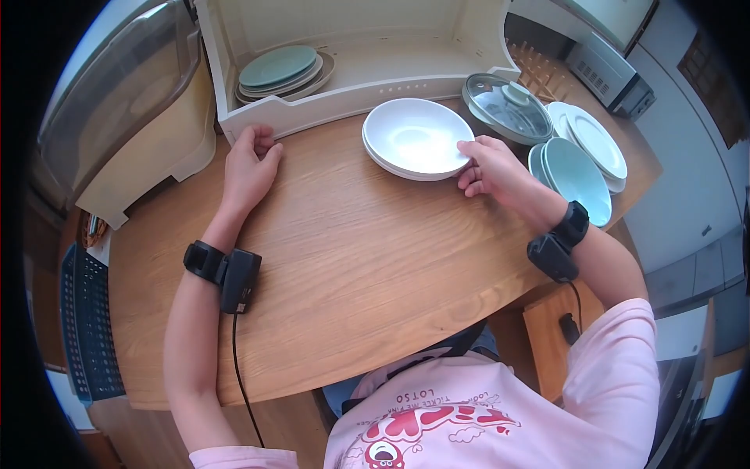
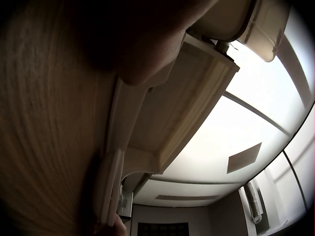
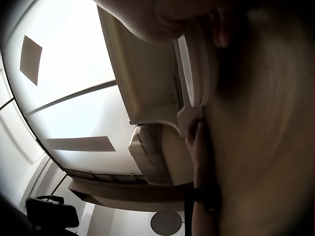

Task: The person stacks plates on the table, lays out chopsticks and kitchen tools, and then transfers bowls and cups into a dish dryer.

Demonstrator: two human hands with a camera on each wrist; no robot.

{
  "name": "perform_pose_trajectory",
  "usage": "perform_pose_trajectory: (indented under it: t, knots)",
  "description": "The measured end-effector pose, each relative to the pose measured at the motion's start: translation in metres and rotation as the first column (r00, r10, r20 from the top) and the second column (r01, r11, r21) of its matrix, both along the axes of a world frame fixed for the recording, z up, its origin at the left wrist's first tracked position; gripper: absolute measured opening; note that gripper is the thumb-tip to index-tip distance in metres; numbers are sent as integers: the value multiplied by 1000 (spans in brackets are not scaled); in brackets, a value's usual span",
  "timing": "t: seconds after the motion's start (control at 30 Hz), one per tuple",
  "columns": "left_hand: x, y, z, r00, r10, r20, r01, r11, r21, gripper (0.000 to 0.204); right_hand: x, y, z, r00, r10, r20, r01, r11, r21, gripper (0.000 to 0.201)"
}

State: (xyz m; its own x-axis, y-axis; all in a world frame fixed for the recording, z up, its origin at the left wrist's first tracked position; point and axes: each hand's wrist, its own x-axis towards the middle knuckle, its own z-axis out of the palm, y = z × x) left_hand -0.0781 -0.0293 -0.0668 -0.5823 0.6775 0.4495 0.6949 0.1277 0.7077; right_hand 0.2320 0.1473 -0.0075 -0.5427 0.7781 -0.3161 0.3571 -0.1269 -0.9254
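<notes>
A small stack of shallow white bowls (image 1: 418,137) is on the wooden table, just in front of the cream dish cabinet (image 1: 312,113). My right hand (image 1: 494,168) pinches the stack at its right rim, thumb on top and fingers curled below. In the right wrist view the bowls (image 3: 189,69) show edge-on beside that hand. My left hand (image 1: 251,160) is at the cabinet's front left corner, fingers loosely curled and holding nothing. Inside the cabinet, at the left, sits a stack of plates (image 1: 281,69) with a green one on top.
Right of the white bowls stand a glass-lidded pot (image 1: 509,105), pale green bowls (image 1: 576,176) and white plates (image 1: 600,141). Behind them is a wooden peg rack (image 1: 539,66). The cabinet's clear-topped cover (image 1: 129,117) lies at the left, above a blue basket (image 1: 86,328).
</notes>
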Motion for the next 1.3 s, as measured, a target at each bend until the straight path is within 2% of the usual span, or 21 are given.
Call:
perform_pose_trajectory:
  t: [0.07, 0.1, 0.17, 0.2, 0.27, 0.3, 0.33, 0.4, 0.47, 0.53, 0.67, 0.73, 0.8, 0.83, 0.9, 0.93, 1.0, 1.03, 1.07, 1.13, 1.3]
  knots:
    - [-1, 0, -1, 1000, 2, 2, -2, 1000, 4, 29, 6, 4, 1, 992, 128, 15, -128, 991, -37, 41]
    - [-1, 0, -1, 1000, 0, 2, 0, 1000, 3, 29, 10, 4, 4, 991, 130, 16, -129, 991, -37, 41]
    - [-2, 0, -1, 1000, -2, 1, 2, 1000, 2, 29, 18, -7, 19, 937, 326, 129, -277, 914, -298, 48]
    - [-2, -1, -1, 1000, -12, 20, 12, 1000, -15, 29, 20, -11, 23, 936, 326, 131, -276, 914, -299, 48]
    - [0, -1, 0, 999, -21, 46, 23, 999, -30, 29, 25, -19, 32, 786, 579, 217, -492, 798, -349, 52]
    - [1, -1, 1, 999, -13, 30, 14, 999, -38, 29, 25, -26, 41, 732, 629, 260, -545, 771, -331, 45]
    - [1, -2, 1, 1000, -3, 11, 3, 999, -47, 29, 23, -30, 48, 729, 632, 263, -546, 768, -334, 45]
    - [1, -1, 0, 1000, 3, 13, -2, 999, -43, 29, 15, -33, 62, 674, 706, 218, -692, 706, -150, 41]
    - [1, -3, 1, 1000, 9, 6, -9, 999, -40, 29, -5, -29, 75, 685, 711, 159, -719, 695, -11, 36]
    - [2, -3, 3, 1000, -5, 15, 5, 999, -47, 30, -31, -30, 89, 709, 683, 173, -705, 691, 159, 36]
    - [4, -3, 3, 1000, 3, 16, -2, 999, -35, 30, -99, -28, 97, 732, 673, 107, -659, 661, 358, 38]
    - [4, -3, 4, 1000, -1, 31, 2, 999, -33, 30, -143, -16, 90, 724, 680, 116, -665, 644, 378, 43]
    - [6, -4, 6, 1000, -1, 23, 2, 999, -37, 30, -177, -14, 87, 763, 604, 228, -634, 631, 448, 53]
    - [6, -4, 6, 1000, -5, 23, 6, 999, -39, 29, -196, -9, 82, 760, 610, 224, -636, 626, 452, 53]
    - [5, -3, 6, 1000, 1, 21, 0, 999, -38, 29, -231, 4, 66, 807, 500, 314, -590, 700, 402, 62]
    - [5, -3, 5, 1000, 0, 26, 1, 999, -39, 28, -243, 9, 60, 802, 508, 313, -597, 693, 405, 62]
    - [4, -2, 4, 999, 9, 32, -8, 1000, -26, 28, -263, 13, 50, 859, 344, 379, -503, 705, 499, 56]
    - [4, -1, 4, 999, 5, 34, -4, 1000, -28, 28, -270, 14, 43, 898, 282, 338, -426, 748, 509, 55]
    - [4, -1, 4, 999, 0, 39, 1, 1000, -29, 28, -275, 17, 38, 895, 289, 341, -434, 744, 509, 55]
    - [4, -1, 4, 999, 4, 43, -3, 1000, -27, 29, -279, 26, 31, 921, 273, 278, -376, 809, 451, 51]
    - [6, 1, 5, 1000, 3, 22, -2, 1000, -30, 28, -288, 39, 32, 893, 315, 321, -439, 763, 474, 43]
